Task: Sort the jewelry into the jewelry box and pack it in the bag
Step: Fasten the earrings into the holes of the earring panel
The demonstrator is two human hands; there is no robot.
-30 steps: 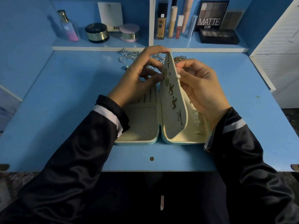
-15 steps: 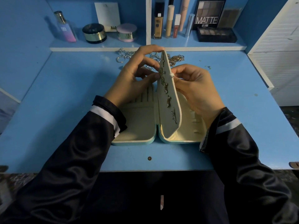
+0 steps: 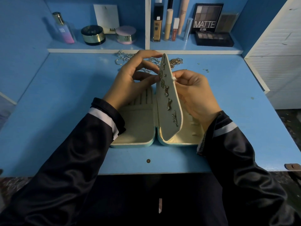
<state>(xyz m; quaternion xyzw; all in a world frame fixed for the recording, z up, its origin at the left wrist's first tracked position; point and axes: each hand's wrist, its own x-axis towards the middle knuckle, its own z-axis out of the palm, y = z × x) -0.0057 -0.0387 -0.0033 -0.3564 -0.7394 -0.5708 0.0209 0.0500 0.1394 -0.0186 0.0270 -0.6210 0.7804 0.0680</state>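
A cream jewelry box (image 3: 136, 134) with a pale blue shell lies open flat on the blue desk. Its middle flap (image 3: 172, 128) stands upright and carries several gold earrings (image 3: 169, 104) on its left face. My left hand (image 3: 130, 84) is at the flap's left side; thumb and fingertips pinch an earring near the flap's top. My right hand (image 3: 195, 93) sits behind the flap on the right, its fingers curled against the flap's back near the small loop. Loose silver rings (image 3: 121, 58) and a gold chain (image 3: 176, 61) lie behind the box.
A shelf at the back holds a perfume bottle (image 3: 62, 28), two round jars (image 3: 92, 35), several makeup tubes (image 3: 168, 23) and eyeshadow palettes (image 3: 214, 39). A white panel (image 3: 276, 62) rises at the right. The blue desk (image 3: 57, 103) extends to both sides.
The view shifted slightly. Both hands stay at the upright flap, with the fingers adjusting a little at an earring near its top.
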